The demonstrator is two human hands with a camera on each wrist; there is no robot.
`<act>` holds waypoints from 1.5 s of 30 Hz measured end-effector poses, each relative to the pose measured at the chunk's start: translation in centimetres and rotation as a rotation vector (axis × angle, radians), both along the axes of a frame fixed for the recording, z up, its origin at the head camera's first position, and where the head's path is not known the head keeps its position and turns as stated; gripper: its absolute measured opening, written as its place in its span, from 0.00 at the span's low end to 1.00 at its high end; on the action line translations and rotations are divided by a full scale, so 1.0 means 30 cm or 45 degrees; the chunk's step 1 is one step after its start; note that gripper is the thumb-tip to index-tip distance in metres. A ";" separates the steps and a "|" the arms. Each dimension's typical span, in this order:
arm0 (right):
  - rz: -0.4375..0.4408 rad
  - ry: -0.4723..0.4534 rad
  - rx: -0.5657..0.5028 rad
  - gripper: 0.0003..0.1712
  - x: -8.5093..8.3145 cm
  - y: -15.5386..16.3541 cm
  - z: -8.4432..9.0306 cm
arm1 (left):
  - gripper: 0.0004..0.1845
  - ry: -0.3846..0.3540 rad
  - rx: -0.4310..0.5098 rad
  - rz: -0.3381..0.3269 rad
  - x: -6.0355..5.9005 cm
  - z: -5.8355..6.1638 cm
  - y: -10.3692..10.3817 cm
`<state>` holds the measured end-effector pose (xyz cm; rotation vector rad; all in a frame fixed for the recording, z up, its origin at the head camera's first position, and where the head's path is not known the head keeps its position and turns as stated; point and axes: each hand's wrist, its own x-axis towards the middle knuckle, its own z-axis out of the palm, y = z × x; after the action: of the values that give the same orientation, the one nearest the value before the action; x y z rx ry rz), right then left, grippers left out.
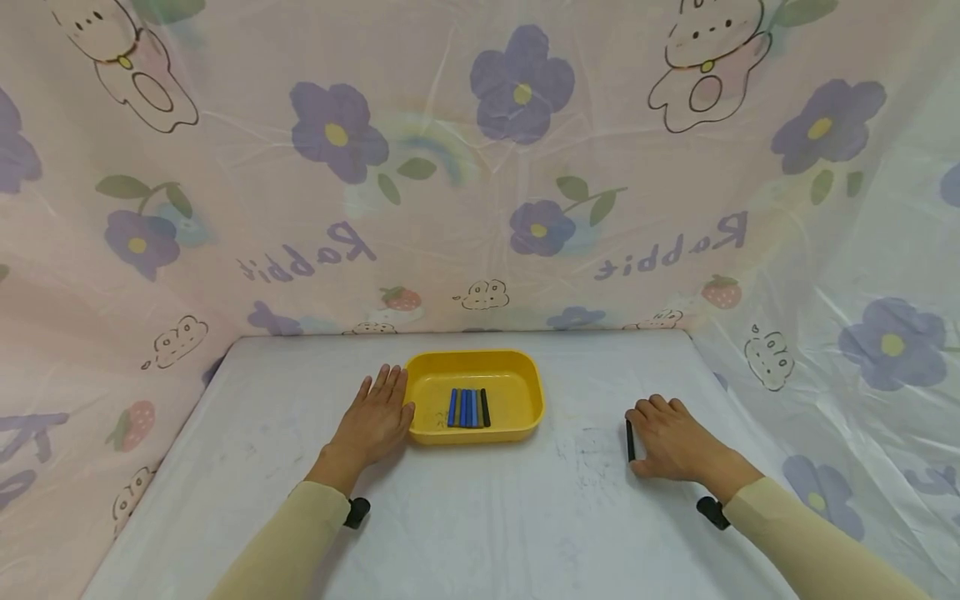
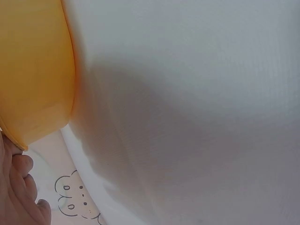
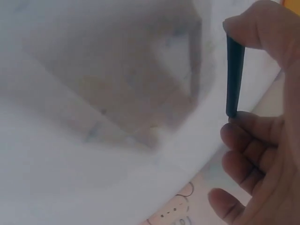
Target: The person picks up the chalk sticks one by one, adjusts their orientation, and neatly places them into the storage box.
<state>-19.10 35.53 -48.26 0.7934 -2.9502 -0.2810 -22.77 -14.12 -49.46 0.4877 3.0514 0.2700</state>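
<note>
In the head view a yellow tray (image 1: 517,429) stands on the white table. My left hand (image 1: 375,421) lies along its left side, fingers straight and touching the rim. Several slim crayons (image 1: 469,408), blue, olive and black, lie side by side in the tray. Right of the tray, my right hand (image 1: 671,437) pinches a dark crayon (image 1: 630,442) by its two ends. The right wrist view shows this crayon (image 3: 235,75), blackish green, between thumb and index finger, above the table with its shadow below. The other fingers (image 3: 241,171) are loosely curled.
Faint dark smudges (image 1: 592,458) mark the white tabletop (image 1: 487,517) between tray and right hand. A printed curtain (image 1: 450,208) with flowers and rabbits hangs behind the table and along both sides. Black straps with small devices (image 1: 712,512) sit at the wrists.
</note>
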 end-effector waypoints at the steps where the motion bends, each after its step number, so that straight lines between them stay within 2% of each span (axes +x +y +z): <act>1: 0.008 0.005 -0.001 0.39 -0.006 -0.010 0.007 | 0.38 0.001 -0.001 -0.001 0.000 0.000 0.000; 10: 0.060 0.069 0.002 0.37 -0.069 -0.098 0.070 | 0.38 -0.010 -0.005 0.010 0.003 0.008 0.003; 19: 0.038 0.018 0.029 0.38 -0.144 -0.236 0.155 | 0.38 -0.018 -0.030 0.015 0.003 0.014 0.005; 24: 0.084 0.048 0.049 0.39 -0.175 -0.309 0.188 | 0.38 -0.018 -0.026 0.027 0.001 0.010 0.007; 33: 0.138 0.084 0.052 0.39 -0.203 -0.388 0.213 | 0.38 -0.011 -0.016 0.031 0.002 0.007 0.009; 45: 0.129 0.028 0.059 0.40 -0.222 -0.467 0.204 | 0.38 -0.008 -0.008 0.019 0.002 0.005 0.007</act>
<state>-25.76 21.52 -42.15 0.9352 -2.8812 -0.3500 -22.70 -13.90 -49.31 0.4626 3.0500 0.2615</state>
